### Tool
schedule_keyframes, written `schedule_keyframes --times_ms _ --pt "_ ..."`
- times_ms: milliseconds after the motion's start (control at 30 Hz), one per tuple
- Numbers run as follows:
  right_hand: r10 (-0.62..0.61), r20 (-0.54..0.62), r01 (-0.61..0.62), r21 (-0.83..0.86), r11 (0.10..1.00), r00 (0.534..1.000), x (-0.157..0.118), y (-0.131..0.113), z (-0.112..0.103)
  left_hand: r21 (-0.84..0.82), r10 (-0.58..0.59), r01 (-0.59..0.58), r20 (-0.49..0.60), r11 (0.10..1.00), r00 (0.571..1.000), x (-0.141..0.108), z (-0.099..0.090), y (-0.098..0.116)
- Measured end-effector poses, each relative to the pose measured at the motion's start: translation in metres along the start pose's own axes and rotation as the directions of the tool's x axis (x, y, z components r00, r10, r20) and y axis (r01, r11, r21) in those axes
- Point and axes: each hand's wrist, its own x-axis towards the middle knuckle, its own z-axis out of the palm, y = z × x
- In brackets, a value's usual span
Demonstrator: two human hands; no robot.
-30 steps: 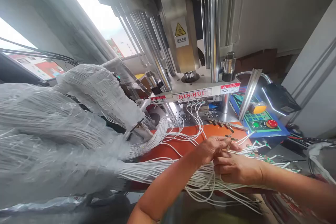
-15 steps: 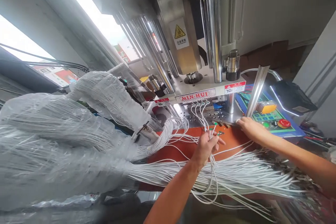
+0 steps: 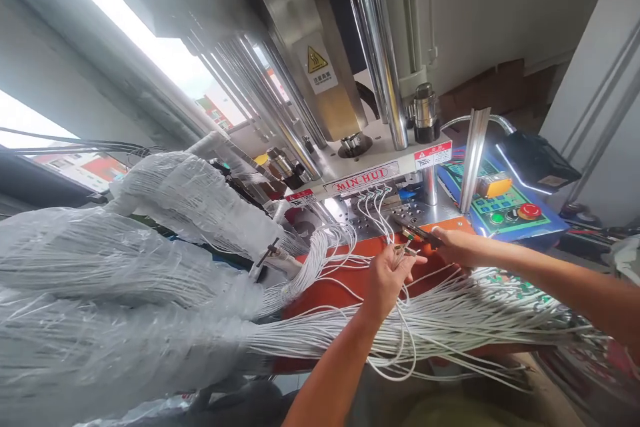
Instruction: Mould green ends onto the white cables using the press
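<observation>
My left hand (image 3: 387, 277) is closed around a few white cables (image 3: 404, 333) with small metal connectors and green circuit-board ends (image 3: 406, 251) sticking up past the fingers. The cables droop in a loop below it. My right hand (image 3: 453, 247) grips a slim dark metal tool (image 3: 417, 232), whose exact kind I cannot make out. The tool points left toward the press bed, just beside the connector ends. In front of my hands, several white cables (image 3: 371, 210) run into the press (image 3: 363, 180) under its MIN-HUI label.
Bundles of white cable (image 3: 310, 337) cross the orange work surface (image 3: 330, 287). Plastic-wrapped cable bundles (image 3: 115, 260) pile up at left. On the right stand a metal post (image 3: 474, 160), a control panel with a red stop button (image 3: 529, 211), and a lamp (image 3: 543, 160).
My right hand has lifted the dark tool off the orange surface and brought it toward the cable ends in my left hand. The left hand keeps its grip; the view has shifted slightly.
</observation>
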Motion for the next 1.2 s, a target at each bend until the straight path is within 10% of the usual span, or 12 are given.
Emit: schedule_keyframes --times_ms 333,600,1200 --pt "-0.137 -0.094 0.161 0.350 0.923 0.986 0.000 0.018 0.042 0.493 0.225 -0.239 0.087 0.836 0.970 0.010 0.005 -0.029" --pt "-0.254 -0.311 0.312 0.155 0.937 0.916 0.011 0.030 0.051 0.606 0.295 -0.366 0.219 0.706 0.930 0.016 0.014 -0.031" --pt "-0.343 -0.218 0.396 0.286 0.873 0.914 0.006 0.035 0.050 0.540 0.094 -0.146 0.124 0.829 0.988 0.025 0.015 -0.039"
